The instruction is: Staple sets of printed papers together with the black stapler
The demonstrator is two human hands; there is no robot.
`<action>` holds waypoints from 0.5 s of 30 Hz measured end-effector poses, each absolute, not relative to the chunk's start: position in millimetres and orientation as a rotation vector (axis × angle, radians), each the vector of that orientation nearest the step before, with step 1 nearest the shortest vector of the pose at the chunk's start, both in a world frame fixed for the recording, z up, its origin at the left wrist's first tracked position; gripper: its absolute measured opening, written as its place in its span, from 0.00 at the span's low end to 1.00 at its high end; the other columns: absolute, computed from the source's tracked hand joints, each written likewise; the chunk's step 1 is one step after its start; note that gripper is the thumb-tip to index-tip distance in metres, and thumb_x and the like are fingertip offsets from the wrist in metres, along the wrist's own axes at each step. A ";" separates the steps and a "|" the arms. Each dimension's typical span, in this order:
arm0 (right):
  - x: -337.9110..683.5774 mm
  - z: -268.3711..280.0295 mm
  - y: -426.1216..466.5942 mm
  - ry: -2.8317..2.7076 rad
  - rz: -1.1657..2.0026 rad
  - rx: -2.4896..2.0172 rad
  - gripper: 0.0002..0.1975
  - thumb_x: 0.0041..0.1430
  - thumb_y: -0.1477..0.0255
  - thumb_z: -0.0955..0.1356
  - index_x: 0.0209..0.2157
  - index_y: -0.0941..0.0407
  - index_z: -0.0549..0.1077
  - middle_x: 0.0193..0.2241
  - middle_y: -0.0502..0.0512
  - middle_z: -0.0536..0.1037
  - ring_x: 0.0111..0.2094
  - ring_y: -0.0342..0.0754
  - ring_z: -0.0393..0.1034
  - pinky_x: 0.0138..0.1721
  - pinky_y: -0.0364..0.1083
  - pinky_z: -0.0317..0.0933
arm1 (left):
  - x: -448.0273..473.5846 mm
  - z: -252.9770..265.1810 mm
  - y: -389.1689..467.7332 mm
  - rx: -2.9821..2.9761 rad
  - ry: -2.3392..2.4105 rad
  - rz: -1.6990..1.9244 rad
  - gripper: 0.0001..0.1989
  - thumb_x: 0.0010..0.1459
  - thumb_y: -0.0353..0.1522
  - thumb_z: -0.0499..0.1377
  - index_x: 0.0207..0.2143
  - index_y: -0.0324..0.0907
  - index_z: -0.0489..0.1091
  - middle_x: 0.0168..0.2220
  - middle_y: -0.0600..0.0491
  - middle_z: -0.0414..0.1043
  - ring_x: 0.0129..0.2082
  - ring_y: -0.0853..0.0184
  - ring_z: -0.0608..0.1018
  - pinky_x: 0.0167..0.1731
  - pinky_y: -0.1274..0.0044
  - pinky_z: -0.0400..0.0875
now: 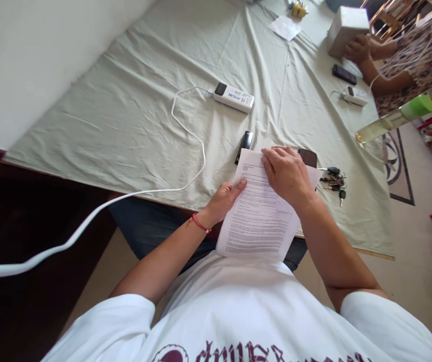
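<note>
A printed sheet of paper [259,211], dense with small text, leans from the table edge down toward my lap. My left hand [226,198] grips its left edge, thumb on top and fingers underneath. Over the sheet's far edge lies my right hand [285,171], back up, its fingers bent around that edge. Just beyond the paper a small black stapler-like object [244,147] is partly covered. A dark phone-like or wallet-like object [308,158] sits past my right hand, and a bunch of keys [334,180] lies to its right.
A white power bank [234,97] with a white cable [205,151] rests on the pale tablecloth [133,110]. At the right, another person's hand [358,49] touches a white box [348,29], near a black phone [344,74] and a green-capped bottle [393,119].
</note>
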State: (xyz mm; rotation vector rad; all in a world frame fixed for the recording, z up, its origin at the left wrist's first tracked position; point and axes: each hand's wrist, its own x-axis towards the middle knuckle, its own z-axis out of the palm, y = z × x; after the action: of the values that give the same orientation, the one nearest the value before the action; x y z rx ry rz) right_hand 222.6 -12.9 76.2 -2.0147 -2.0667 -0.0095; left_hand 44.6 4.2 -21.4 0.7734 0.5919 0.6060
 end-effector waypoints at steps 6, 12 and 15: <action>216.9 80.3 -13.0 -2.148 0.131 -1.928 0.21 0.73 0.68 0.57 0.58 0.55 0.73 0.53 0.60 0.79 0.52 0.57 0.70 0.57 0.56 0.62 | 45.6 -17.4 3.1 0.769 0.590 0.615 0.26 0.58 0.52 0.66 0.43 0.38 0.81 0.38 0.46 0.83 0.38 0.57 0.84 0.40 0.68 0.77; 216.7 81.2 -12.3 -2.072 0.165 -1.872 0.21 0.74 0.68 0.56 0.59 0.57 0.73 0.49 0.62 0.80 0.47 0.56 0.72 0.48 0.54 0.65 | 47.5 -10.5 1.2 0.821 0.580 0.631 0.25 0.60 0.52 0.64 0.39 0.38 0.80 0.34 0.49 0.82 0.33 0.62 0.81 0.37 0.71 0.75; 217.6 80.6 -11.7 -2.090 0.215 -1.832 0.20 0.74 0.69 0.57 0.56 0.57 0.74 0.44 0.61 0.80 0.43 0.55 0.73 0.43 0.52 0.65 | 48.2 -10.5 -0.4 0.834 0.607 0.635 0.24 0.59 0.52 0.64 0.35 0.37 0.79 0.31 0.50 0.80 0.30 0.65 0.79 0.34 0.72 0.74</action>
State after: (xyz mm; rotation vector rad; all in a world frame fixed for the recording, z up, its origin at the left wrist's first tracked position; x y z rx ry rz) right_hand 217.6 -11.7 80.6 -1.8324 -2.0896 0.2149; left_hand 48.2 -0.4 -10.5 0.8336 0.6071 0.6349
